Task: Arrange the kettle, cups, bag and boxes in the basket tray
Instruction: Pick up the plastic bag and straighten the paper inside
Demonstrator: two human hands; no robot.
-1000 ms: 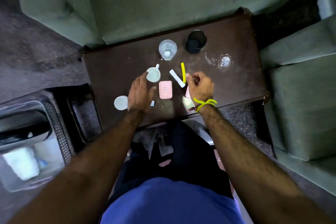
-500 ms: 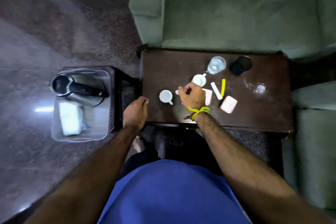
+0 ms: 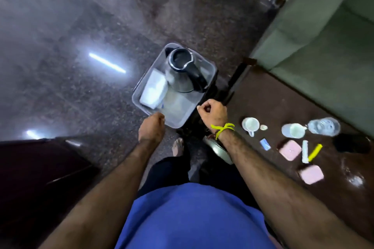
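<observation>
The clear plastic basket tray (image 3: 210,70) stands on a dark stand left of the brown table (image 3: 263,97). In it are the steel kettle (image 3: 182,66) with a black handle and a white bag (image 3: 153,91). My left hand (image 3: 151,128) curls its fingers over the tray's near rim. My right hand (image 3: 213,114), closed in a fist, is at the tray's near right corner; what is in it is hidden. Two white cups (image 3: 250,124) (image 3: 296,130) and two pink boxes (image 3: 289,150) (image 3: 311,174) lie on the table.
Also on the table are a clear jar (image 3: 323,126), a black object (image 3: 352,142), a yellow stick (image 3: 314,152), a white sachet (image 3: 305,151) and a blue sachet (image 3: 265,144). A green sofa (image 3: 323,36) is behind the table. Dark furniture (image 3: 30,168) is at my left.
My view has swung left from the table to the tray. Both hands have left the table and moved to the tray's near edge, the right one closed.
</observation>
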